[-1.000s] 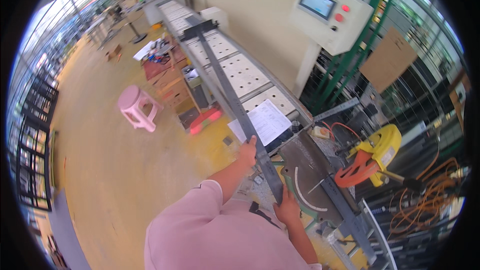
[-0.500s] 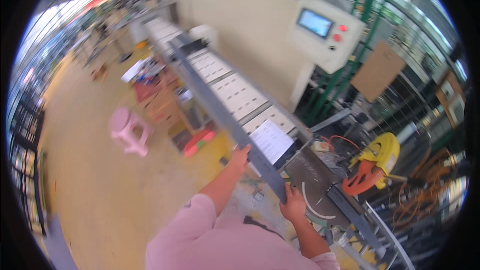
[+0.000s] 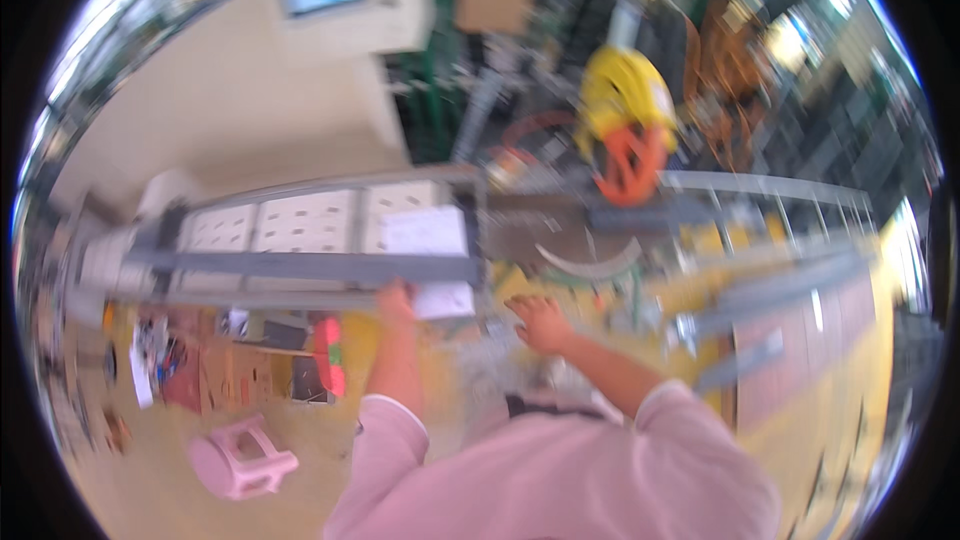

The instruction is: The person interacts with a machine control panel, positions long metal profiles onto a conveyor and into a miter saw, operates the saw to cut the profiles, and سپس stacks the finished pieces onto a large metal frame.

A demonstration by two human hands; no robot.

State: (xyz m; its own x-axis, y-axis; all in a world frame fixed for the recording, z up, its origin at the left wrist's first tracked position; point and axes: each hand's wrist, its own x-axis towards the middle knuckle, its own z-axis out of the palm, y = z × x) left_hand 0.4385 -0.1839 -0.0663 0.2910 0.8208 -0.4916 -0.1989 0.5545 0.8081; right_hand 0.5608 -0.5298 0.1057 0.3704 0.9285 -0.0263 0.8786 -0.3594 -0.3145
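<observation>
A long dark grey bar (image 3: 300, 265) runs lengthwise along the bed of a long machine table (image 3: 215, 230), crossing over a white printed sheet (image 3: 425, 230). My left hand (image 3: 397, 302) grips the bar's near edge towards its right end, its fingertips partly hidden and blurred. My right hand (image 3: 540, 323) is apart from the bar, just beyond its right end, with fingers spread and nothing in them. Beyond that hand is a dark saw base (image 3: 535, 225) with a pale curved scale. A saw with a yellow and orange guard (image 3: 625, 115) rises behind it.
A control box (image 3: 345, 10) with a screen and red buttons stands at the back left. Slatted metal rails (image 3: 780, 185) and grey bars (image 3: 790, 285) extend to the right. Cardboard boxes (image 3: 235, 380) and a pink stool (image 3: 240, 455) are on the floor at the left.
My view has swung to the right, so the table now runs across it. My right hand has let go of the bar's end; my left hand stays on the bar.
</observation>
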